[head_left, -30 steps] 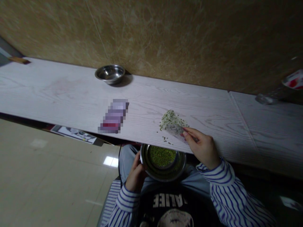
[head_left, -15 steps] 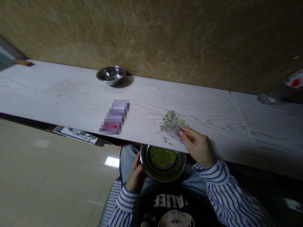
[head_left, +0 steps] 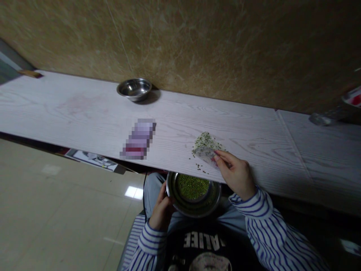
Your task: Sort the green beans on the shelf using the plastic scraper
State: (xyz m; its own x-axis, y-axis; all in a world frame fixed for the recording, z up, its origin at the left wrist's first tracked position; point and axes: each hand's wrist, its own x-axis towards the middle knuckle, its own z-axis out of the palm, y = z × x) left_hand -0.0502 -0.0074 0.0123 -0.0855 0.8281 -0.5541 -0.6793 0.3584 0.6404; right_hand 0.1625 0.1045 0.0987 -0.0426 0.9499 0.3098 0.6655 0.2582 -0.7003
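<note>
My left hand (head_left: 162, 209) grips the left rim of a steel bowl (head_left: 207, 210) held below the counter's front edge, above my lap. Small green beans (head_left: 193, 186), like mung beans, lie in the bowl. On the counter, my right hand (head_left: 235, 171) pinches the edge of a thin, see-through plastic piece (head_left: 204, 153) between thumb and fingers. Its exact kind is unclear. Behind and partly under it is a spread of green beans (head_left: 207, 140). A few loose beans (head_left: 199, 166) are scattered toward the bowl.
A second steel bowl (head_left: 134, 90) stands against the wall. Left of the beans lies a pixelated, phone-shaped object (head_left: 139, 139). At the far right are a clear plastic bottle (head_left: 324, 117) and a red-and-white item (head_left: 354, 98). The pale wooden counter (head_left: 84, 124) ends just before my lap.
The whole view has shifted slightly. The plastic piece's visible face looks a little lighter; both hands keep their holds.
</note>
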